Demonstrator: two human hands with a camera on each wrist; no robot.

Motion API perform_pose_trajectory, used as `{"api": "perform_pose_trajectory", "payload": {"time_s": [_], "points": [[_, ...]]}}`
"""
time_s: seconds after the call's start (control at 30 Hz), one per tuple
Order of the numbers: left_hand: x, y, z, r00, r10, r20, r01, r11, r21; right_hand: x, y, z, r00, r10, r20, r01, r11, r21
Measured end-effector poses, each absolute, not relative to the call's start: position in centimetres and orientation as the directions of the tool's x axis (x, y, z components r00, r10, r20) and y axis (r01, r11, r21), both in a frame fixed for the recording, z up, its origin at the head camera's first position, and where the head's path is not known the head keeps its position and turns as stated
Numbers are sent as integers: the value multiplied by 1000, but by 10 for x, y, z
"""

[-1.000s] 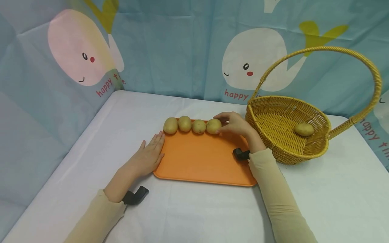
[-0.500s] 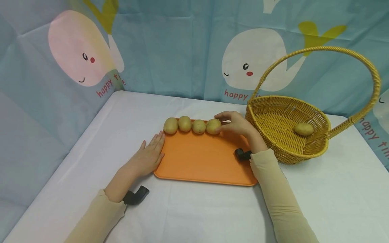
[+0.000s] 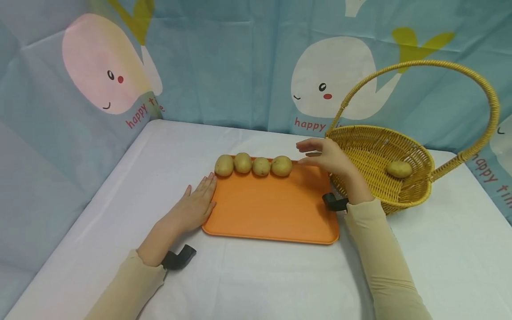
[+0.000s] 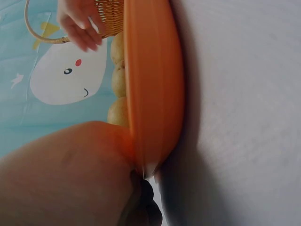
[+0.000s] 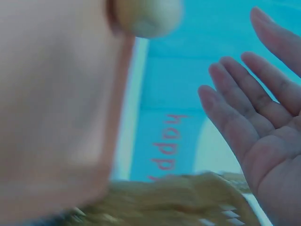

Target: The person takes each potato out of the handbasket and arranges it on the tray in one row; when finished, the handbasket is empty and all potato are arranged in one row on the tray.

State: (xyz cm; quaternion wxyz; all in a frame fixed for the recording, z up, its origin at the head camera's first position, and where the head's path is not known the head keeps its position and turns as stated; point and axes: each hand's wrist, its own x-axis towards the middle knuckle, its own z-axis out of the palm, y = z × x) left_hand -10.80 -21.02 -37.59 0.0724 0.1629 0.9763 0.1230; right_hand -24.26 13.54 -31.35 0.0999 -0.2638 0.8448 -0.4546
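Note:
Several potatoes (image 3: 261, 166) stand in a row along the far edge of an orange tray (image 3: 272, 209). My left hand (image 3: 193, 205) rests flat against the tray's left edge, fingers straight. Just right of the rightmost potato (image 3: 282, 166), my right hand (image 3: 329, 156) hovers over the tray's far right corner, holding nothing. Its fingers are spread and fairly straight in the right wrist view, apart from the potato (image 5: 148, 16) at the top there. One more potato (image 3: 399, 169) lies inside the yellow wicker basket (image 3: 370, 206), close to my right hand.
The basket has a tall arched handle (image 3: 494, 102) and stands right of the tray on a white tablecloth (image 3: 256, 280). Behind the table hangs a blue curtain (image 3: 224, 66) with whale prints. Black mounts (image 3: 180, 258) are strapped at both wrists.
My right hand has let go of the rightmost potato and drawn back to the right, its fingers opening. The potato stays in the row. My left hand has not moved.

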Motion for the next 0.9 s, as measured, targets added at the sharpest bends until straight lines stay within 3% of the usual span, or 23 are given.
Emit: {"api": "perform_pose_trajectory", "payload": {"time_s": [0.6, 0.9], "points": [[-105, -205, -368, -937, 340, -84, 305, 910, 280, -215, 218, -264, -931, -345, 121, -306, 554, -775], [-106, -209, -373, -937, 336, -93, 298, 912, 283, -206, 264, -253, -961, -268, 65, -237, 681, -693]]}}
